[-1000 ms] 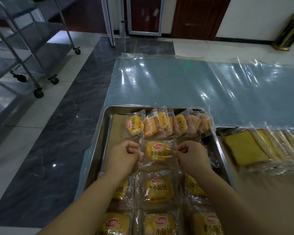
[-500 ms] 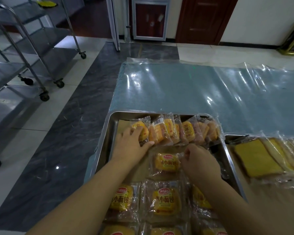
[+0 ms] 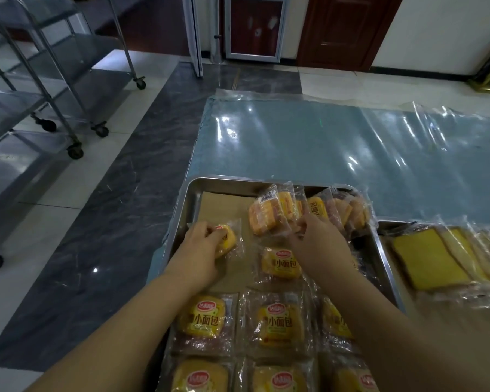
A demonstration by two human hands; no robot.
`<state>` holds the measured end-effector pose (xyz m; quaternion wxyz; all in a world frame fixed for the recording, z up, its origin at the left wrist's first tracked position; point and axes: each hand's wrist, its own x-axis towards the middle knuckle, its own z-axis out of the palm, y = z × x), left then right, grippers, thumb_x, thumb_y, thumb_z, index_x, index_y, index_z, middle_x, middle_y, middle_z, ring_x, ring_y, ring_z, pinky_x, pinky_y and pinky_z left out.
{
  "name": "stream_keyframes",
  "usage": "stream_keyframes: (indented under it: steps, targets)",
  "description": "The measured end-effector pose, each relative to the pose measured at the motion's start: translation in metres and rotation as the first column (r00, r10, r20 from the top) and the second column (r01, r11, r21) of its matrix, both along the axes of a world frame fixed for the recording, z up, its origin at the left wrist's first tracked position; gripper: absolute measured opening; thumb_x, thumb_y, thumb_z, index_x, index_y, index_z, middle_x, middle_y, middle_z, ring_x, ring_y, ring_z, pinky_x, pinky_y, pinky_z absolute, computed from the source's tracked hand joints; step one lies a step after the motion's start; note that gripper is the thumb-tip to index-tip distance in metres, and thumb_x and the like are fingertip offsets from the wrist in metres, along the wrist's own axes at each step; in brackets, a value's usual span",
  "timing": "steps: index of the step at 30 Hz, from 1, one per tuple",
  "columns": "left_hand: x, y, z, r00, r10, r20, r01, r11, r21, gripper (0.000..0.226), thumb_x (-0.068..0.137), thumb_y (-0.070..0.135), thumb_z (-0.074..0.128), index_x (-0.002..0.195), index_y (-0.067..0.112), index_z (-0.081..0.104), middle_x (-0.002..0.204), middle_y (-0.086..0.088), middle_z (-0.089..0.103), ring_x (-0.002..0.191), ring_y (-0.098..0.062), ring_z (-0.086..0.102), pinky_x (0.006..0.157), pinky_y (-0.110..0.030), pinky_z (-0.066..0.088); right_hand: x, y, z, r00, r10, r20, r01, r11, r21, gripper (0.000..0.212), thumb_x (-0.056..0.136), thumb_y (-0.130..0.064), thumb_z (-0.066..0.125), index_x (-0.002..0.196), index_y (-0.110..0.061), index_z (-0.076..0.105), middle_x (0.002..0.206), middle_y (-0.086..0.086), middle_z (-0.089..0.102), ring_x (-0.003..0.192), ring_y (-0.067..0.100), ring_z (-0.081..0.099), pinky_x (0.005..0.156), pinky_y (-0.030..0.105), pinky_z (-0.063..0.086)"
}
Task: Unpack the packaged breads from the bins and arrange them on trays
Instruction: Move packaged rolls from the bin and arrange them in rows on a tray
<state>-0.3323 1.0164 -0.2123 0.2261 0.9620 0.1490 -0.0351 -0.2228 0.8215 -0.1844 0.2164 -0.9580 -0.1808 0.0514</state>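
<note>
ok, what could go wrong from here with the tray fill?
1. The right hand reaches into the leaning row of packs at the far rim; pulling one may topple the rest.
2. The left hand holds a bread pack close to the tray wall; it may end up propped on the wall, not flat.

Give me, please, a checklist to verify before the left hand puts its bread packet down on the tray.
1. Left hand grips the bread packet: ok.
2. Bare paper in the tray, beside the centre packet, leaves room: ok.
3. Held packet lies flat: not ok, it is tilted.
4. Right hand has a firm hold in the leaning row: cannot tell, its fingertips are hidden.
</note>
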Motion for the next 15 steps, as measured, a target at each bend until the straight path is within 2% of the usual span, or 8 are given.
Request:
stream_keyframes:
  steps: [4,7,9,11,15]
  targets:
    - [-0.016,0.003,0.004,0.996,-0.080,0.039,0.083,0.994,-0.076,0.052,0.084,0.023,0.062,0.134,0.027,0.046,0.133,0.009,0.032,0.123,-0.012,0.034,0.102,-0.023,0.031,0.005,0.012,0.003,0.995,-0.025,-0.093,0.015,0.995,-0.100,0.024,0.089,-0.041,0.054,0.098,-0.019,0.055,0.090,-0.004,0.056,0.077,0.014,0.057,0.071,0.037,0.054]
    - [-0.028,0.003,0.005,0.991,-0.112,0.079,0.119,0.989,-0.088,0.042,0.087,0.025,0.059,0.129,0.027,0.052,0.133,0.010,0.037,0.122,-0.009,0.036,0.101,-0.022,0.034,0.004,0.020,0.004,0.993,-0.068,-0.092,0.053,0.985,-0.163,0.028,0.090,-0.039,0.053,0.107,-0.017,0.055,0.093,0.001,0.059,0.080,0.018,0.059,0.072,0.039,0.054]
    - [-0.036,0.001,0.004,0.988,-0.126,0.091,0.133,0.988,-0.077,0.041,0.088,0.025,0.058,0.129,0.026,0.052,0.134,0.010,0.037,0.124,-0.008,0.033,0.102,-0.020,0.031,0.002,0.025,0.005,0.991,-0.104,-0.085,0.088,0.982,-0.169,0.037,0.090,-0.039,0.054,0.118,-0.015,0.051,0.112,0.006,0.058,0.090,0.023,0.059,0.075,0.039,0.053]
    - [-0.041,-0.001,0.003,0.988,-0.117,0.102,0.124,0.990,-0.063,0.040,0.089,0.026,0.058,0.129,0.027,0.052,0.134,0.011,0.038,0.124,-0.007,0.031,0.101,-0.018,0.027,0.001,0.026,0.006,0.988,-0.129,-0.085,0.115,0.982,-0.153,0.048,0.090,-0.037,0.055,0.129,-0.013,0.042,0.134,0.009,0.045,0.105,0.027,0.056,0.078,0.041,0.052]
    - [-0.048,-0.004,0.002,0.987,-0.111,0.113,0.119,0.991,-0.063,0.039,0.087,0.025,0.060,0.126,0.028,0.054,0.133,0.011,0.040,0.125,-0.007,0.031,0.104,-0.020,0.027,0.001,0.026,0.005,0.983,-0.139,-0.115,0.120,0.980,-0.161,0.042,0.092,-0.032,0.052,0.128,-0.011,0.043,0.137,0.011,0.039,0.104,0.027,0.054,0.078,0.039,0.051]
